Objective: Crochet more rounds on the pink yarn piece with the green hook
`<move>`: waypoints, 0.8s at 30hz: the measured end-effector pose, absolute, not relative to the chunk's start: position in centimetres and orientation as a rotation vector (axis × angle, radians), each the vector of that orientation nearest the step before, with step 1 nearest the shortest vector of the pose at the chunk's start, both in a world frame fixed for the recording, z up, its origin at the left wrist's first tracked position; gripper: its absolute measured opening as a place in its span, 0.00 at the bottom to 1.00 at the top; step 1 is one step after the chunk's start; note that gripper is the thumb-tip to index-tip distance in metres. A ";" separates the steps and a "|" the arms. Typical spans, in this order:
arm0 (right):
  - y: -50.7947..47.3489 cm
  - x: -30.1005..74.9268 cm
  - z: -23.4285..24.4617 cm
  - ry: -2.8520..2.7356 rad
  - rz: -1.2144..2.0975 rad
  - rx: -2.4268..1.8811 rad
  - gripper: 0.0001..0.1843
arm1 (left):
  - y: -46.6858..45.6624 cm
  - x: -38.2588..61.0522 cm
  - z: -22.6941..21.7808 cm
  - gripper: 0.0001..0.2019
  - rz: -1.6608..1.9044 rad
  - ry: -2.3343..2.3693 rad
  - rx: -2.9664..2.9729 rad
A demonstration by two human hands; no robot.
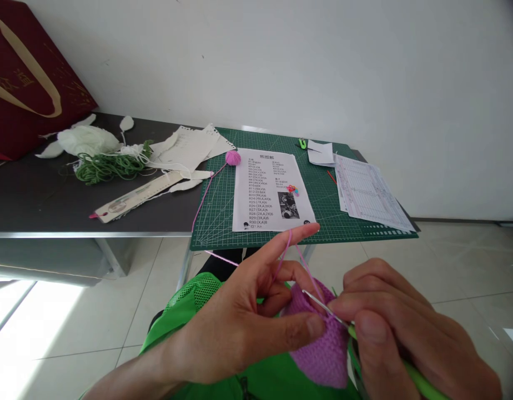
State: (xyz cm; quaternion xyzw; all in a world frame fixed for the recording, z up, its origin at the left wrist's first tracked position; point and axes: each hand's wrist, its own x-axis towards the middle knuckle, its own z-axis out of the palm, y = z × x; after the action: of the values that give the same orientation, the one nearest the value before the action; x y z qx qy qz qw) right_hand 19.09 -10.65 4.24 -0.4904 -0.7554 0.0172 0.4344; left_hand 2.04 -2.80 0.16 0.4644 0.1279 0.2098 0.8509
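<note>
A right hand [410,333] was curled closed nearest the camera, with a green-handled metal crochet hook [406,369] pinched between thumb and fingers, its metal tip entering the edge of a pink crocheted piece [318,344]. That piece was pinched by a left hand [240,322] between thumb and middle fingers, above the lap, while the index finger was extended. A strand of pink yarn [287,250] was drawn over the left hand from a small pink yarn ball [233,158], which was seen resting on a green cutting mat [215,222] at the near end of a dark counter [52,205]. A printed white pattern sheet [268,189] was laid on the mat, beside green-handled thread snips [302,143] and a ruled paper chart [368,194]. A tangle of green yarn [109,168] was left on the counter.
</note>
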 end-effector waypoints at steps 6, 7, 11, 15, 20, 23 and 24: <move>-10.9 19.6 4.1 -1.900 0.083 -1.223 0.09 | -2.6 1.8 0.5 0.38 0.407 0.302 1.003; -11.0 19.7 4.1 -1.919 0.092 -1.222 0.09 | -2.5 1.8 0.5 0.38 0.400 0.305 1.005; -11.1 19.7 3.8 -1.915 0.136 -1.227 0.08 | -2.7 1.8 0.6 0.37 0.409 0.287 0.957; -11.1 19.4 3.7 -1.845 0.144 -1.198 0.10 | -3.0 2.0 0.6 0.32 0.465 0.313 0.915; -11.1 19.6 4.2 -1.894 0.234 -1.135 0.10 | -3.1 2.2 0.5 0.33 0.424 0.251 0.824; -11.1 19.9 4.6 -1.917 0.268 -1.114 0.12 | -3.1 2.1 0.4 0.33 0.399 0.233 0.800; -11.1 20.0 4.8 -1.936 0.267 -1.106 0.14 | -3.1 2.1 0.4 0.33 0.393 0.234 0.786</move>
State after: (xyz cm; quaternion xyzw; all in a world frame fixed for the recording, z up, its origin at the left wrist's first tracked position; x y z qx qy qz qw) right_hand 20.04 -11.08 4.77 -0.4439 -0.7770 0.1070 0.4334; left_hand 2.10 -3.08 0.44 0.3796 0.1131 0.1896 0.8984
